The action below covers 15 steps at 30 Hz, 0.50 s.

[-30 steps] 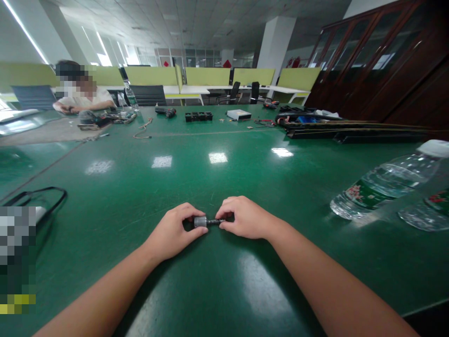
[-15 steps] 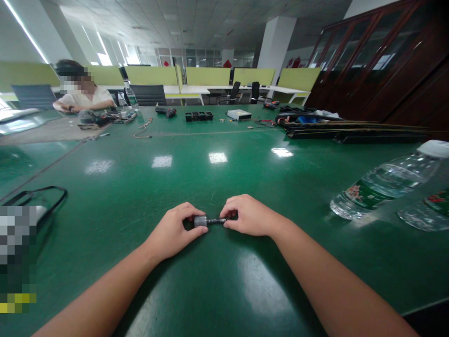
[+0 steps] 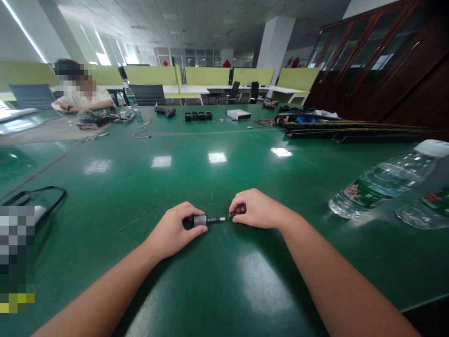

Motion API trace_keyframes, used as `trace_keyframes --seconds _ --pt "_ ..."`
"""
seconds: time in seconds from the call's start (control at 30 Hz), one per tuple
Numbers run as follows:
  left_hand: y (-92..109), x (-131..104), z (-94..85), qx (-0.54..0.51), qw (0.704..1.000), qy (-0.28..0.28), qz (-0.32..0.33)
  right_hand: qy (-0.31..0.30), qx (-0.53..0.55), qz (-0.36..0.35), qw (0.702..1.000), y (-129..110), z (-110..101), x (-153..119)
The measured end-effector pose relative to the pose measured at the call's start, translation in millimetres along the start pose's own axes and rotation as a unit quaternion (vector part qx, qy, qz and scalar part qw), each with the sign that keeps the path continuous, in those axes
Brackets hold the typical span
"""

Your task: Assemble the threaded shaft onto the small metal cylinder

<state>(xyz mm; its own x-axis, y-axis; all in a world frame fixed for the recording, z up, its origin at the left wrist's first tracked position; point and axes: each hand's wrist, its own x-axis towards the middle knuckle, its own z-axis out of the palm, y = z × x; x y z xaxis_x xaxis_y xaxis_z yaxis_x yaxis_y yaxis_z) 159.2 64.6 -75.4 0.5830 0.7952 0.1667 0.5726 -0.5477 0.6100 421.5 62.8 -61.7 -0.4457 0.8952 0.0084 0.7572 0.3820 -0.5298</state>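
Between its thumb and fingers, my left hand point(image 3: 177, 230) grips a small metal cylinder point(image 3: 200, 220) low over the green table point(image 3: 196, 187). From the cylinder a thin dark shaft point(image 3: 214, 220) points right, its tip bare and lighter. Just right of that tip, my right hand point(image 3: 254, 210) pinches a small dark coiled piece point(image 3: 232, 215), mostly covered by the fingers. A narrow gap lies between the shaft's tip and the coiled piece.
Two water bottles point(image 3: 379, 187) lie at the right. A strap point(image 3: 52, 188) curves at the left. Along the back are a drill point(image 3: 165, 112), a black bracket point(image 3: 198, 116), a white box point(image 3: 238, 114) and long black rails point(image 3: 351, 131). A person point(image 3: 82, 98) sits back left.
My right hand has moved right and slightly away from me, with the dark coiled piece now off the shaft's tip. My left hand and the cylinder have stayed in place.
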Motion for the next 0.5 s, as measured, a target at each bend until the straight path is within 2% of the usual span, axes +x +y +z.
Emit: trace_keyframes --seconds 0.3,0.5 --pt "1 2 1.9 -0.001 1.000 0.000 -0.004 -0.001 0.019 -0.035 0.999 -9 10 5" --pt "2 3 3.6 -0.005 1.000 0.004 -0.001 0.034 0.163 -0.042 0.985 -14 33 13"
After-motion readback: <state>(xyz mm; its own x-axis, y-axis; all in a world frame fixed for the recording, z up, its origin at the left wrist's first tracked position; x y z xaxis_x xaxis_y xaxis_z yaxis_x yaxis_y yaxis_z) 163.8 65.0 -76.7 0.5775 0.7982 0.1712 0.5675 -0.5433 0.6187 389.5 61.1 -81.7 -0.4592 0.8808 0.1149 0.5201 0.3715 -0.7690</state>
